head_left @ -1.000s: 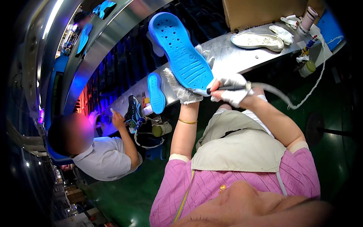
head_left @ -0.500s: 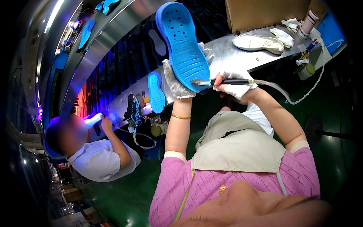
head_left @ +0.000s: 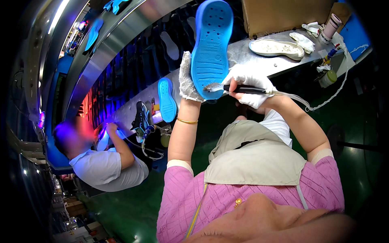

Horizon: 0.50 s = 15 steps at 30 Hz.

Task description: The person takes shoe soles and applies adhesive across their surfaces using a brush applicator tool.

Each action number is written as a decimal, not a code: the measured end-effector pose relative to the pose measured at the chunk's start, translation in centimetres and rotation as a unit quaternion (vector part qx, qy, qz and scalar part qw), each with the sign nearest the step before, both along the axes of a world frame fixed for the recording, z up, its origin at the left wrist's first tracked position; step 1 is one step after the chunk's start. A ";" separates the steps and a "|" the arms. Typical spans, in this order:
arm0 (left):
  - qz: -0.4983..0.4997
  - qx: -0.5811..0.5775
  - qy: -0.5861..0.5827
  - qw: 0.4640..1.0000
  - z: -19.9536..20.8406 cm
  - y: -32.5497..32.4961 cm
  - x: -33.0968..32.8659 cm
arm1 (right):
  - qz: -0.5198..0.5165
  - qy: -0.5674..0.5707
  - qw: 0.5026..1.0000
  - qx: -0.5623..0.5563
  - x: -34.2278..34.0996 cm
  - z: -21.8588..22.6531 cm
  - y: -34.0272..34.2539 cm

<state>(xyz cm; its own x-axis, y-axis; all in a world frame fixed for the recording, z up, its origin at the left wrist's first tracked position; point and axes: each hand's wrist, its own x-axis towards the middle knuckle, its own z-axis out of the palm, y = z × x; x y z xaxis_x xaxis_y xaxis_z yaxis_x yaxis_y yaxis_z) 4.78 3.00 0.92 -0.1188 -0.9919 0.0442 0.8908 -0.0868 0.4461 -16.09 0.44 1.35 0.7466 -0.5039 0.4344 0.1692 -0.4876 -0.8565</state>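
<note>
1. I see the left hand (head_left: 187, 79), in a white knit glove, clamped on the left edge of a blue shoe sole (head_left: 211, 48) and holding it up in front of the chest.
2. The sole stands nearly upright, its long axis running from the heel by the hands up to the toe near the top of the view. Its flat, matte face, dotted with small holes, is turned toward me.
3. The right hand (head_left: 249, 85), also gloved in white, is closed around a slim black brush (head_left: 239, 88) lying almost level. Its bristle tip points left and touches the sole's lower end. A clear tube trails from its back end.
4. The sole lies just left of and above the right hand, touching the left hand.
5. Beyond stands a grey metal bench (head_left: 259, 56) with a white sole (head_left: 276, 47) on it.
</note>
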 end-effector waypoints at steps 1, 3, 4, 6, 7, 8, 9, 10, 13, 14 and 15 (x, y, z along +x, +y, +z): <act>-0.017 0.012 -0.029 0.999 0.1 -0.3 0.4 | 0.004 -0.005 1.000 0.000 0.1 0.1 0.0; -0.006 0.076 -0.079 0.994 0.6 -0.6 0.1 | 0.023 0.008 1.000 0.004 0.1 -0.2 -0.2; -0.005 0.075 -0.079 0.994 0.4 -0.9 0.2 | 0.040 0.021 0.999 0.008 0.1 -0.4 -0.4; -0.024 0.142 -0.169 0.975 0.5 -1.5 0.4 | 0.058 0.019 0.998 0.031 0.3 -0.3 -0.6; -0.038 0.178 -0.171 0.968 0.5 -1.4 0.2 | 0.067 0.056 0.995 0.055 0.4 0.1 -0.7; -0.032 0.198 -0.200 0.959 0.8 -1.2 -0.1 | 0.076 0.093 0.990 0.078 0.4 0.5 -0.8; -0.045 0.196 -0.206 0.958 0.5 -1.3 0.1 | 0.064 0.123 0.987 0.075 0.5 1.4 -0.8; -0.057 0.195 -0.212 0.956 0.2 -1.4 0.3 | 0.060 0.148 0.985 0.064 0.5 1.7 -1.2; -0.096 0.192 -0.248 0.945 1.2 -1.3 -0.6 | 0.079 0.185 0.976 0.090 -0.8 2.9 -2.9; -0.096 0.191 -0.249 0.945 1.1 -1.4 -0.6 | 0.089 0.187 0.972 0.112 -1.0 3.5 -3.2; -0.086 0.195 -0.256 0.943 0.8 -1.5 -0.5 | 0.085 0.171 0.974 0.125 -1.0 3.4 -3.3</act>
<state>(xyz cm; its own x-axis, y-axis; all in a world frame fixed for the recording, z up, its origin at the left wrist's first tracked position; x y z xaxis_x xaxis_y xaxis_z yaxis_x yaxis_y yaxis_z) 4.31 1.51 1.77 -0.1869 -0.8850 -0.4264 0.5247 -0.4569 0.7183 -17.05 -2.91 4.78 0.9075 -0.4192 0.0262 -0.0861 -0.2467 -0.9653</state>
